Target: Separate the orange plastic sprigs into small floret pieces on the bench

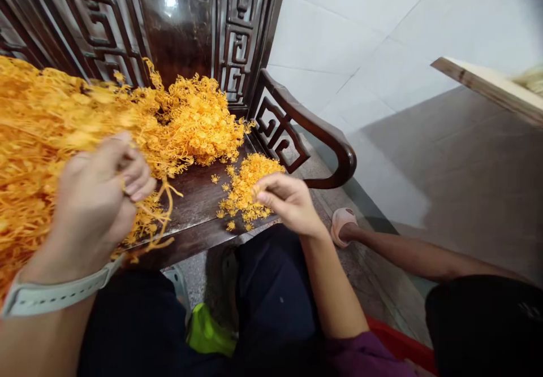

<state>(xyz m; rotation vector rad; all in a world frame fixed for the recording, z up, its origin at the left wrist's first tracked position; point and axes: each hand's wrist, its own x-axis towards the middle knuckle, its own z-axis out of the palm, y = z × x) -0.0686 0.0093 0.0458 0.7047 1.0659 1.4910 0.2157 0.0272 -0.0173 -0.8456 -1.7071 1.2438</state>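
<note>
Orange strands (42, 139), possibly dried fungus but not identifiable from this view, are piled in a large mass at far left, spilling over the seat edge. Left hand (99, 196) is curled into a fist in that mass, with strands gripped and a few trailing below it. Fist is held above the seat, so the trailing strands hang free. Grey wristband (55, 297) is worn on that wrist.

Clump (199, 120) of the same strands is banked against the carved backrest (182, 21), which appears to stop it sliding back. Dark wood seat (190, 213) carries everything. Small heap (250, 182) of short pieces is kept just apart from the clump, near the armrest end, with stray bits scattered around it.

Right hand (288, 202) is positioned at the heap, its fingers curled almost to a pinch and its fingertips at the heap's right edge. Whether pieces are held cannot be told.

Curved armrest (305, 128) closes off the seat on the right, likely keeping the heap contained. Beyond it, another person's bare leg (424, 258) ends in a pink slipper (344, 224) on the floor. Red crate (394, 340) sits low at right.
</note>
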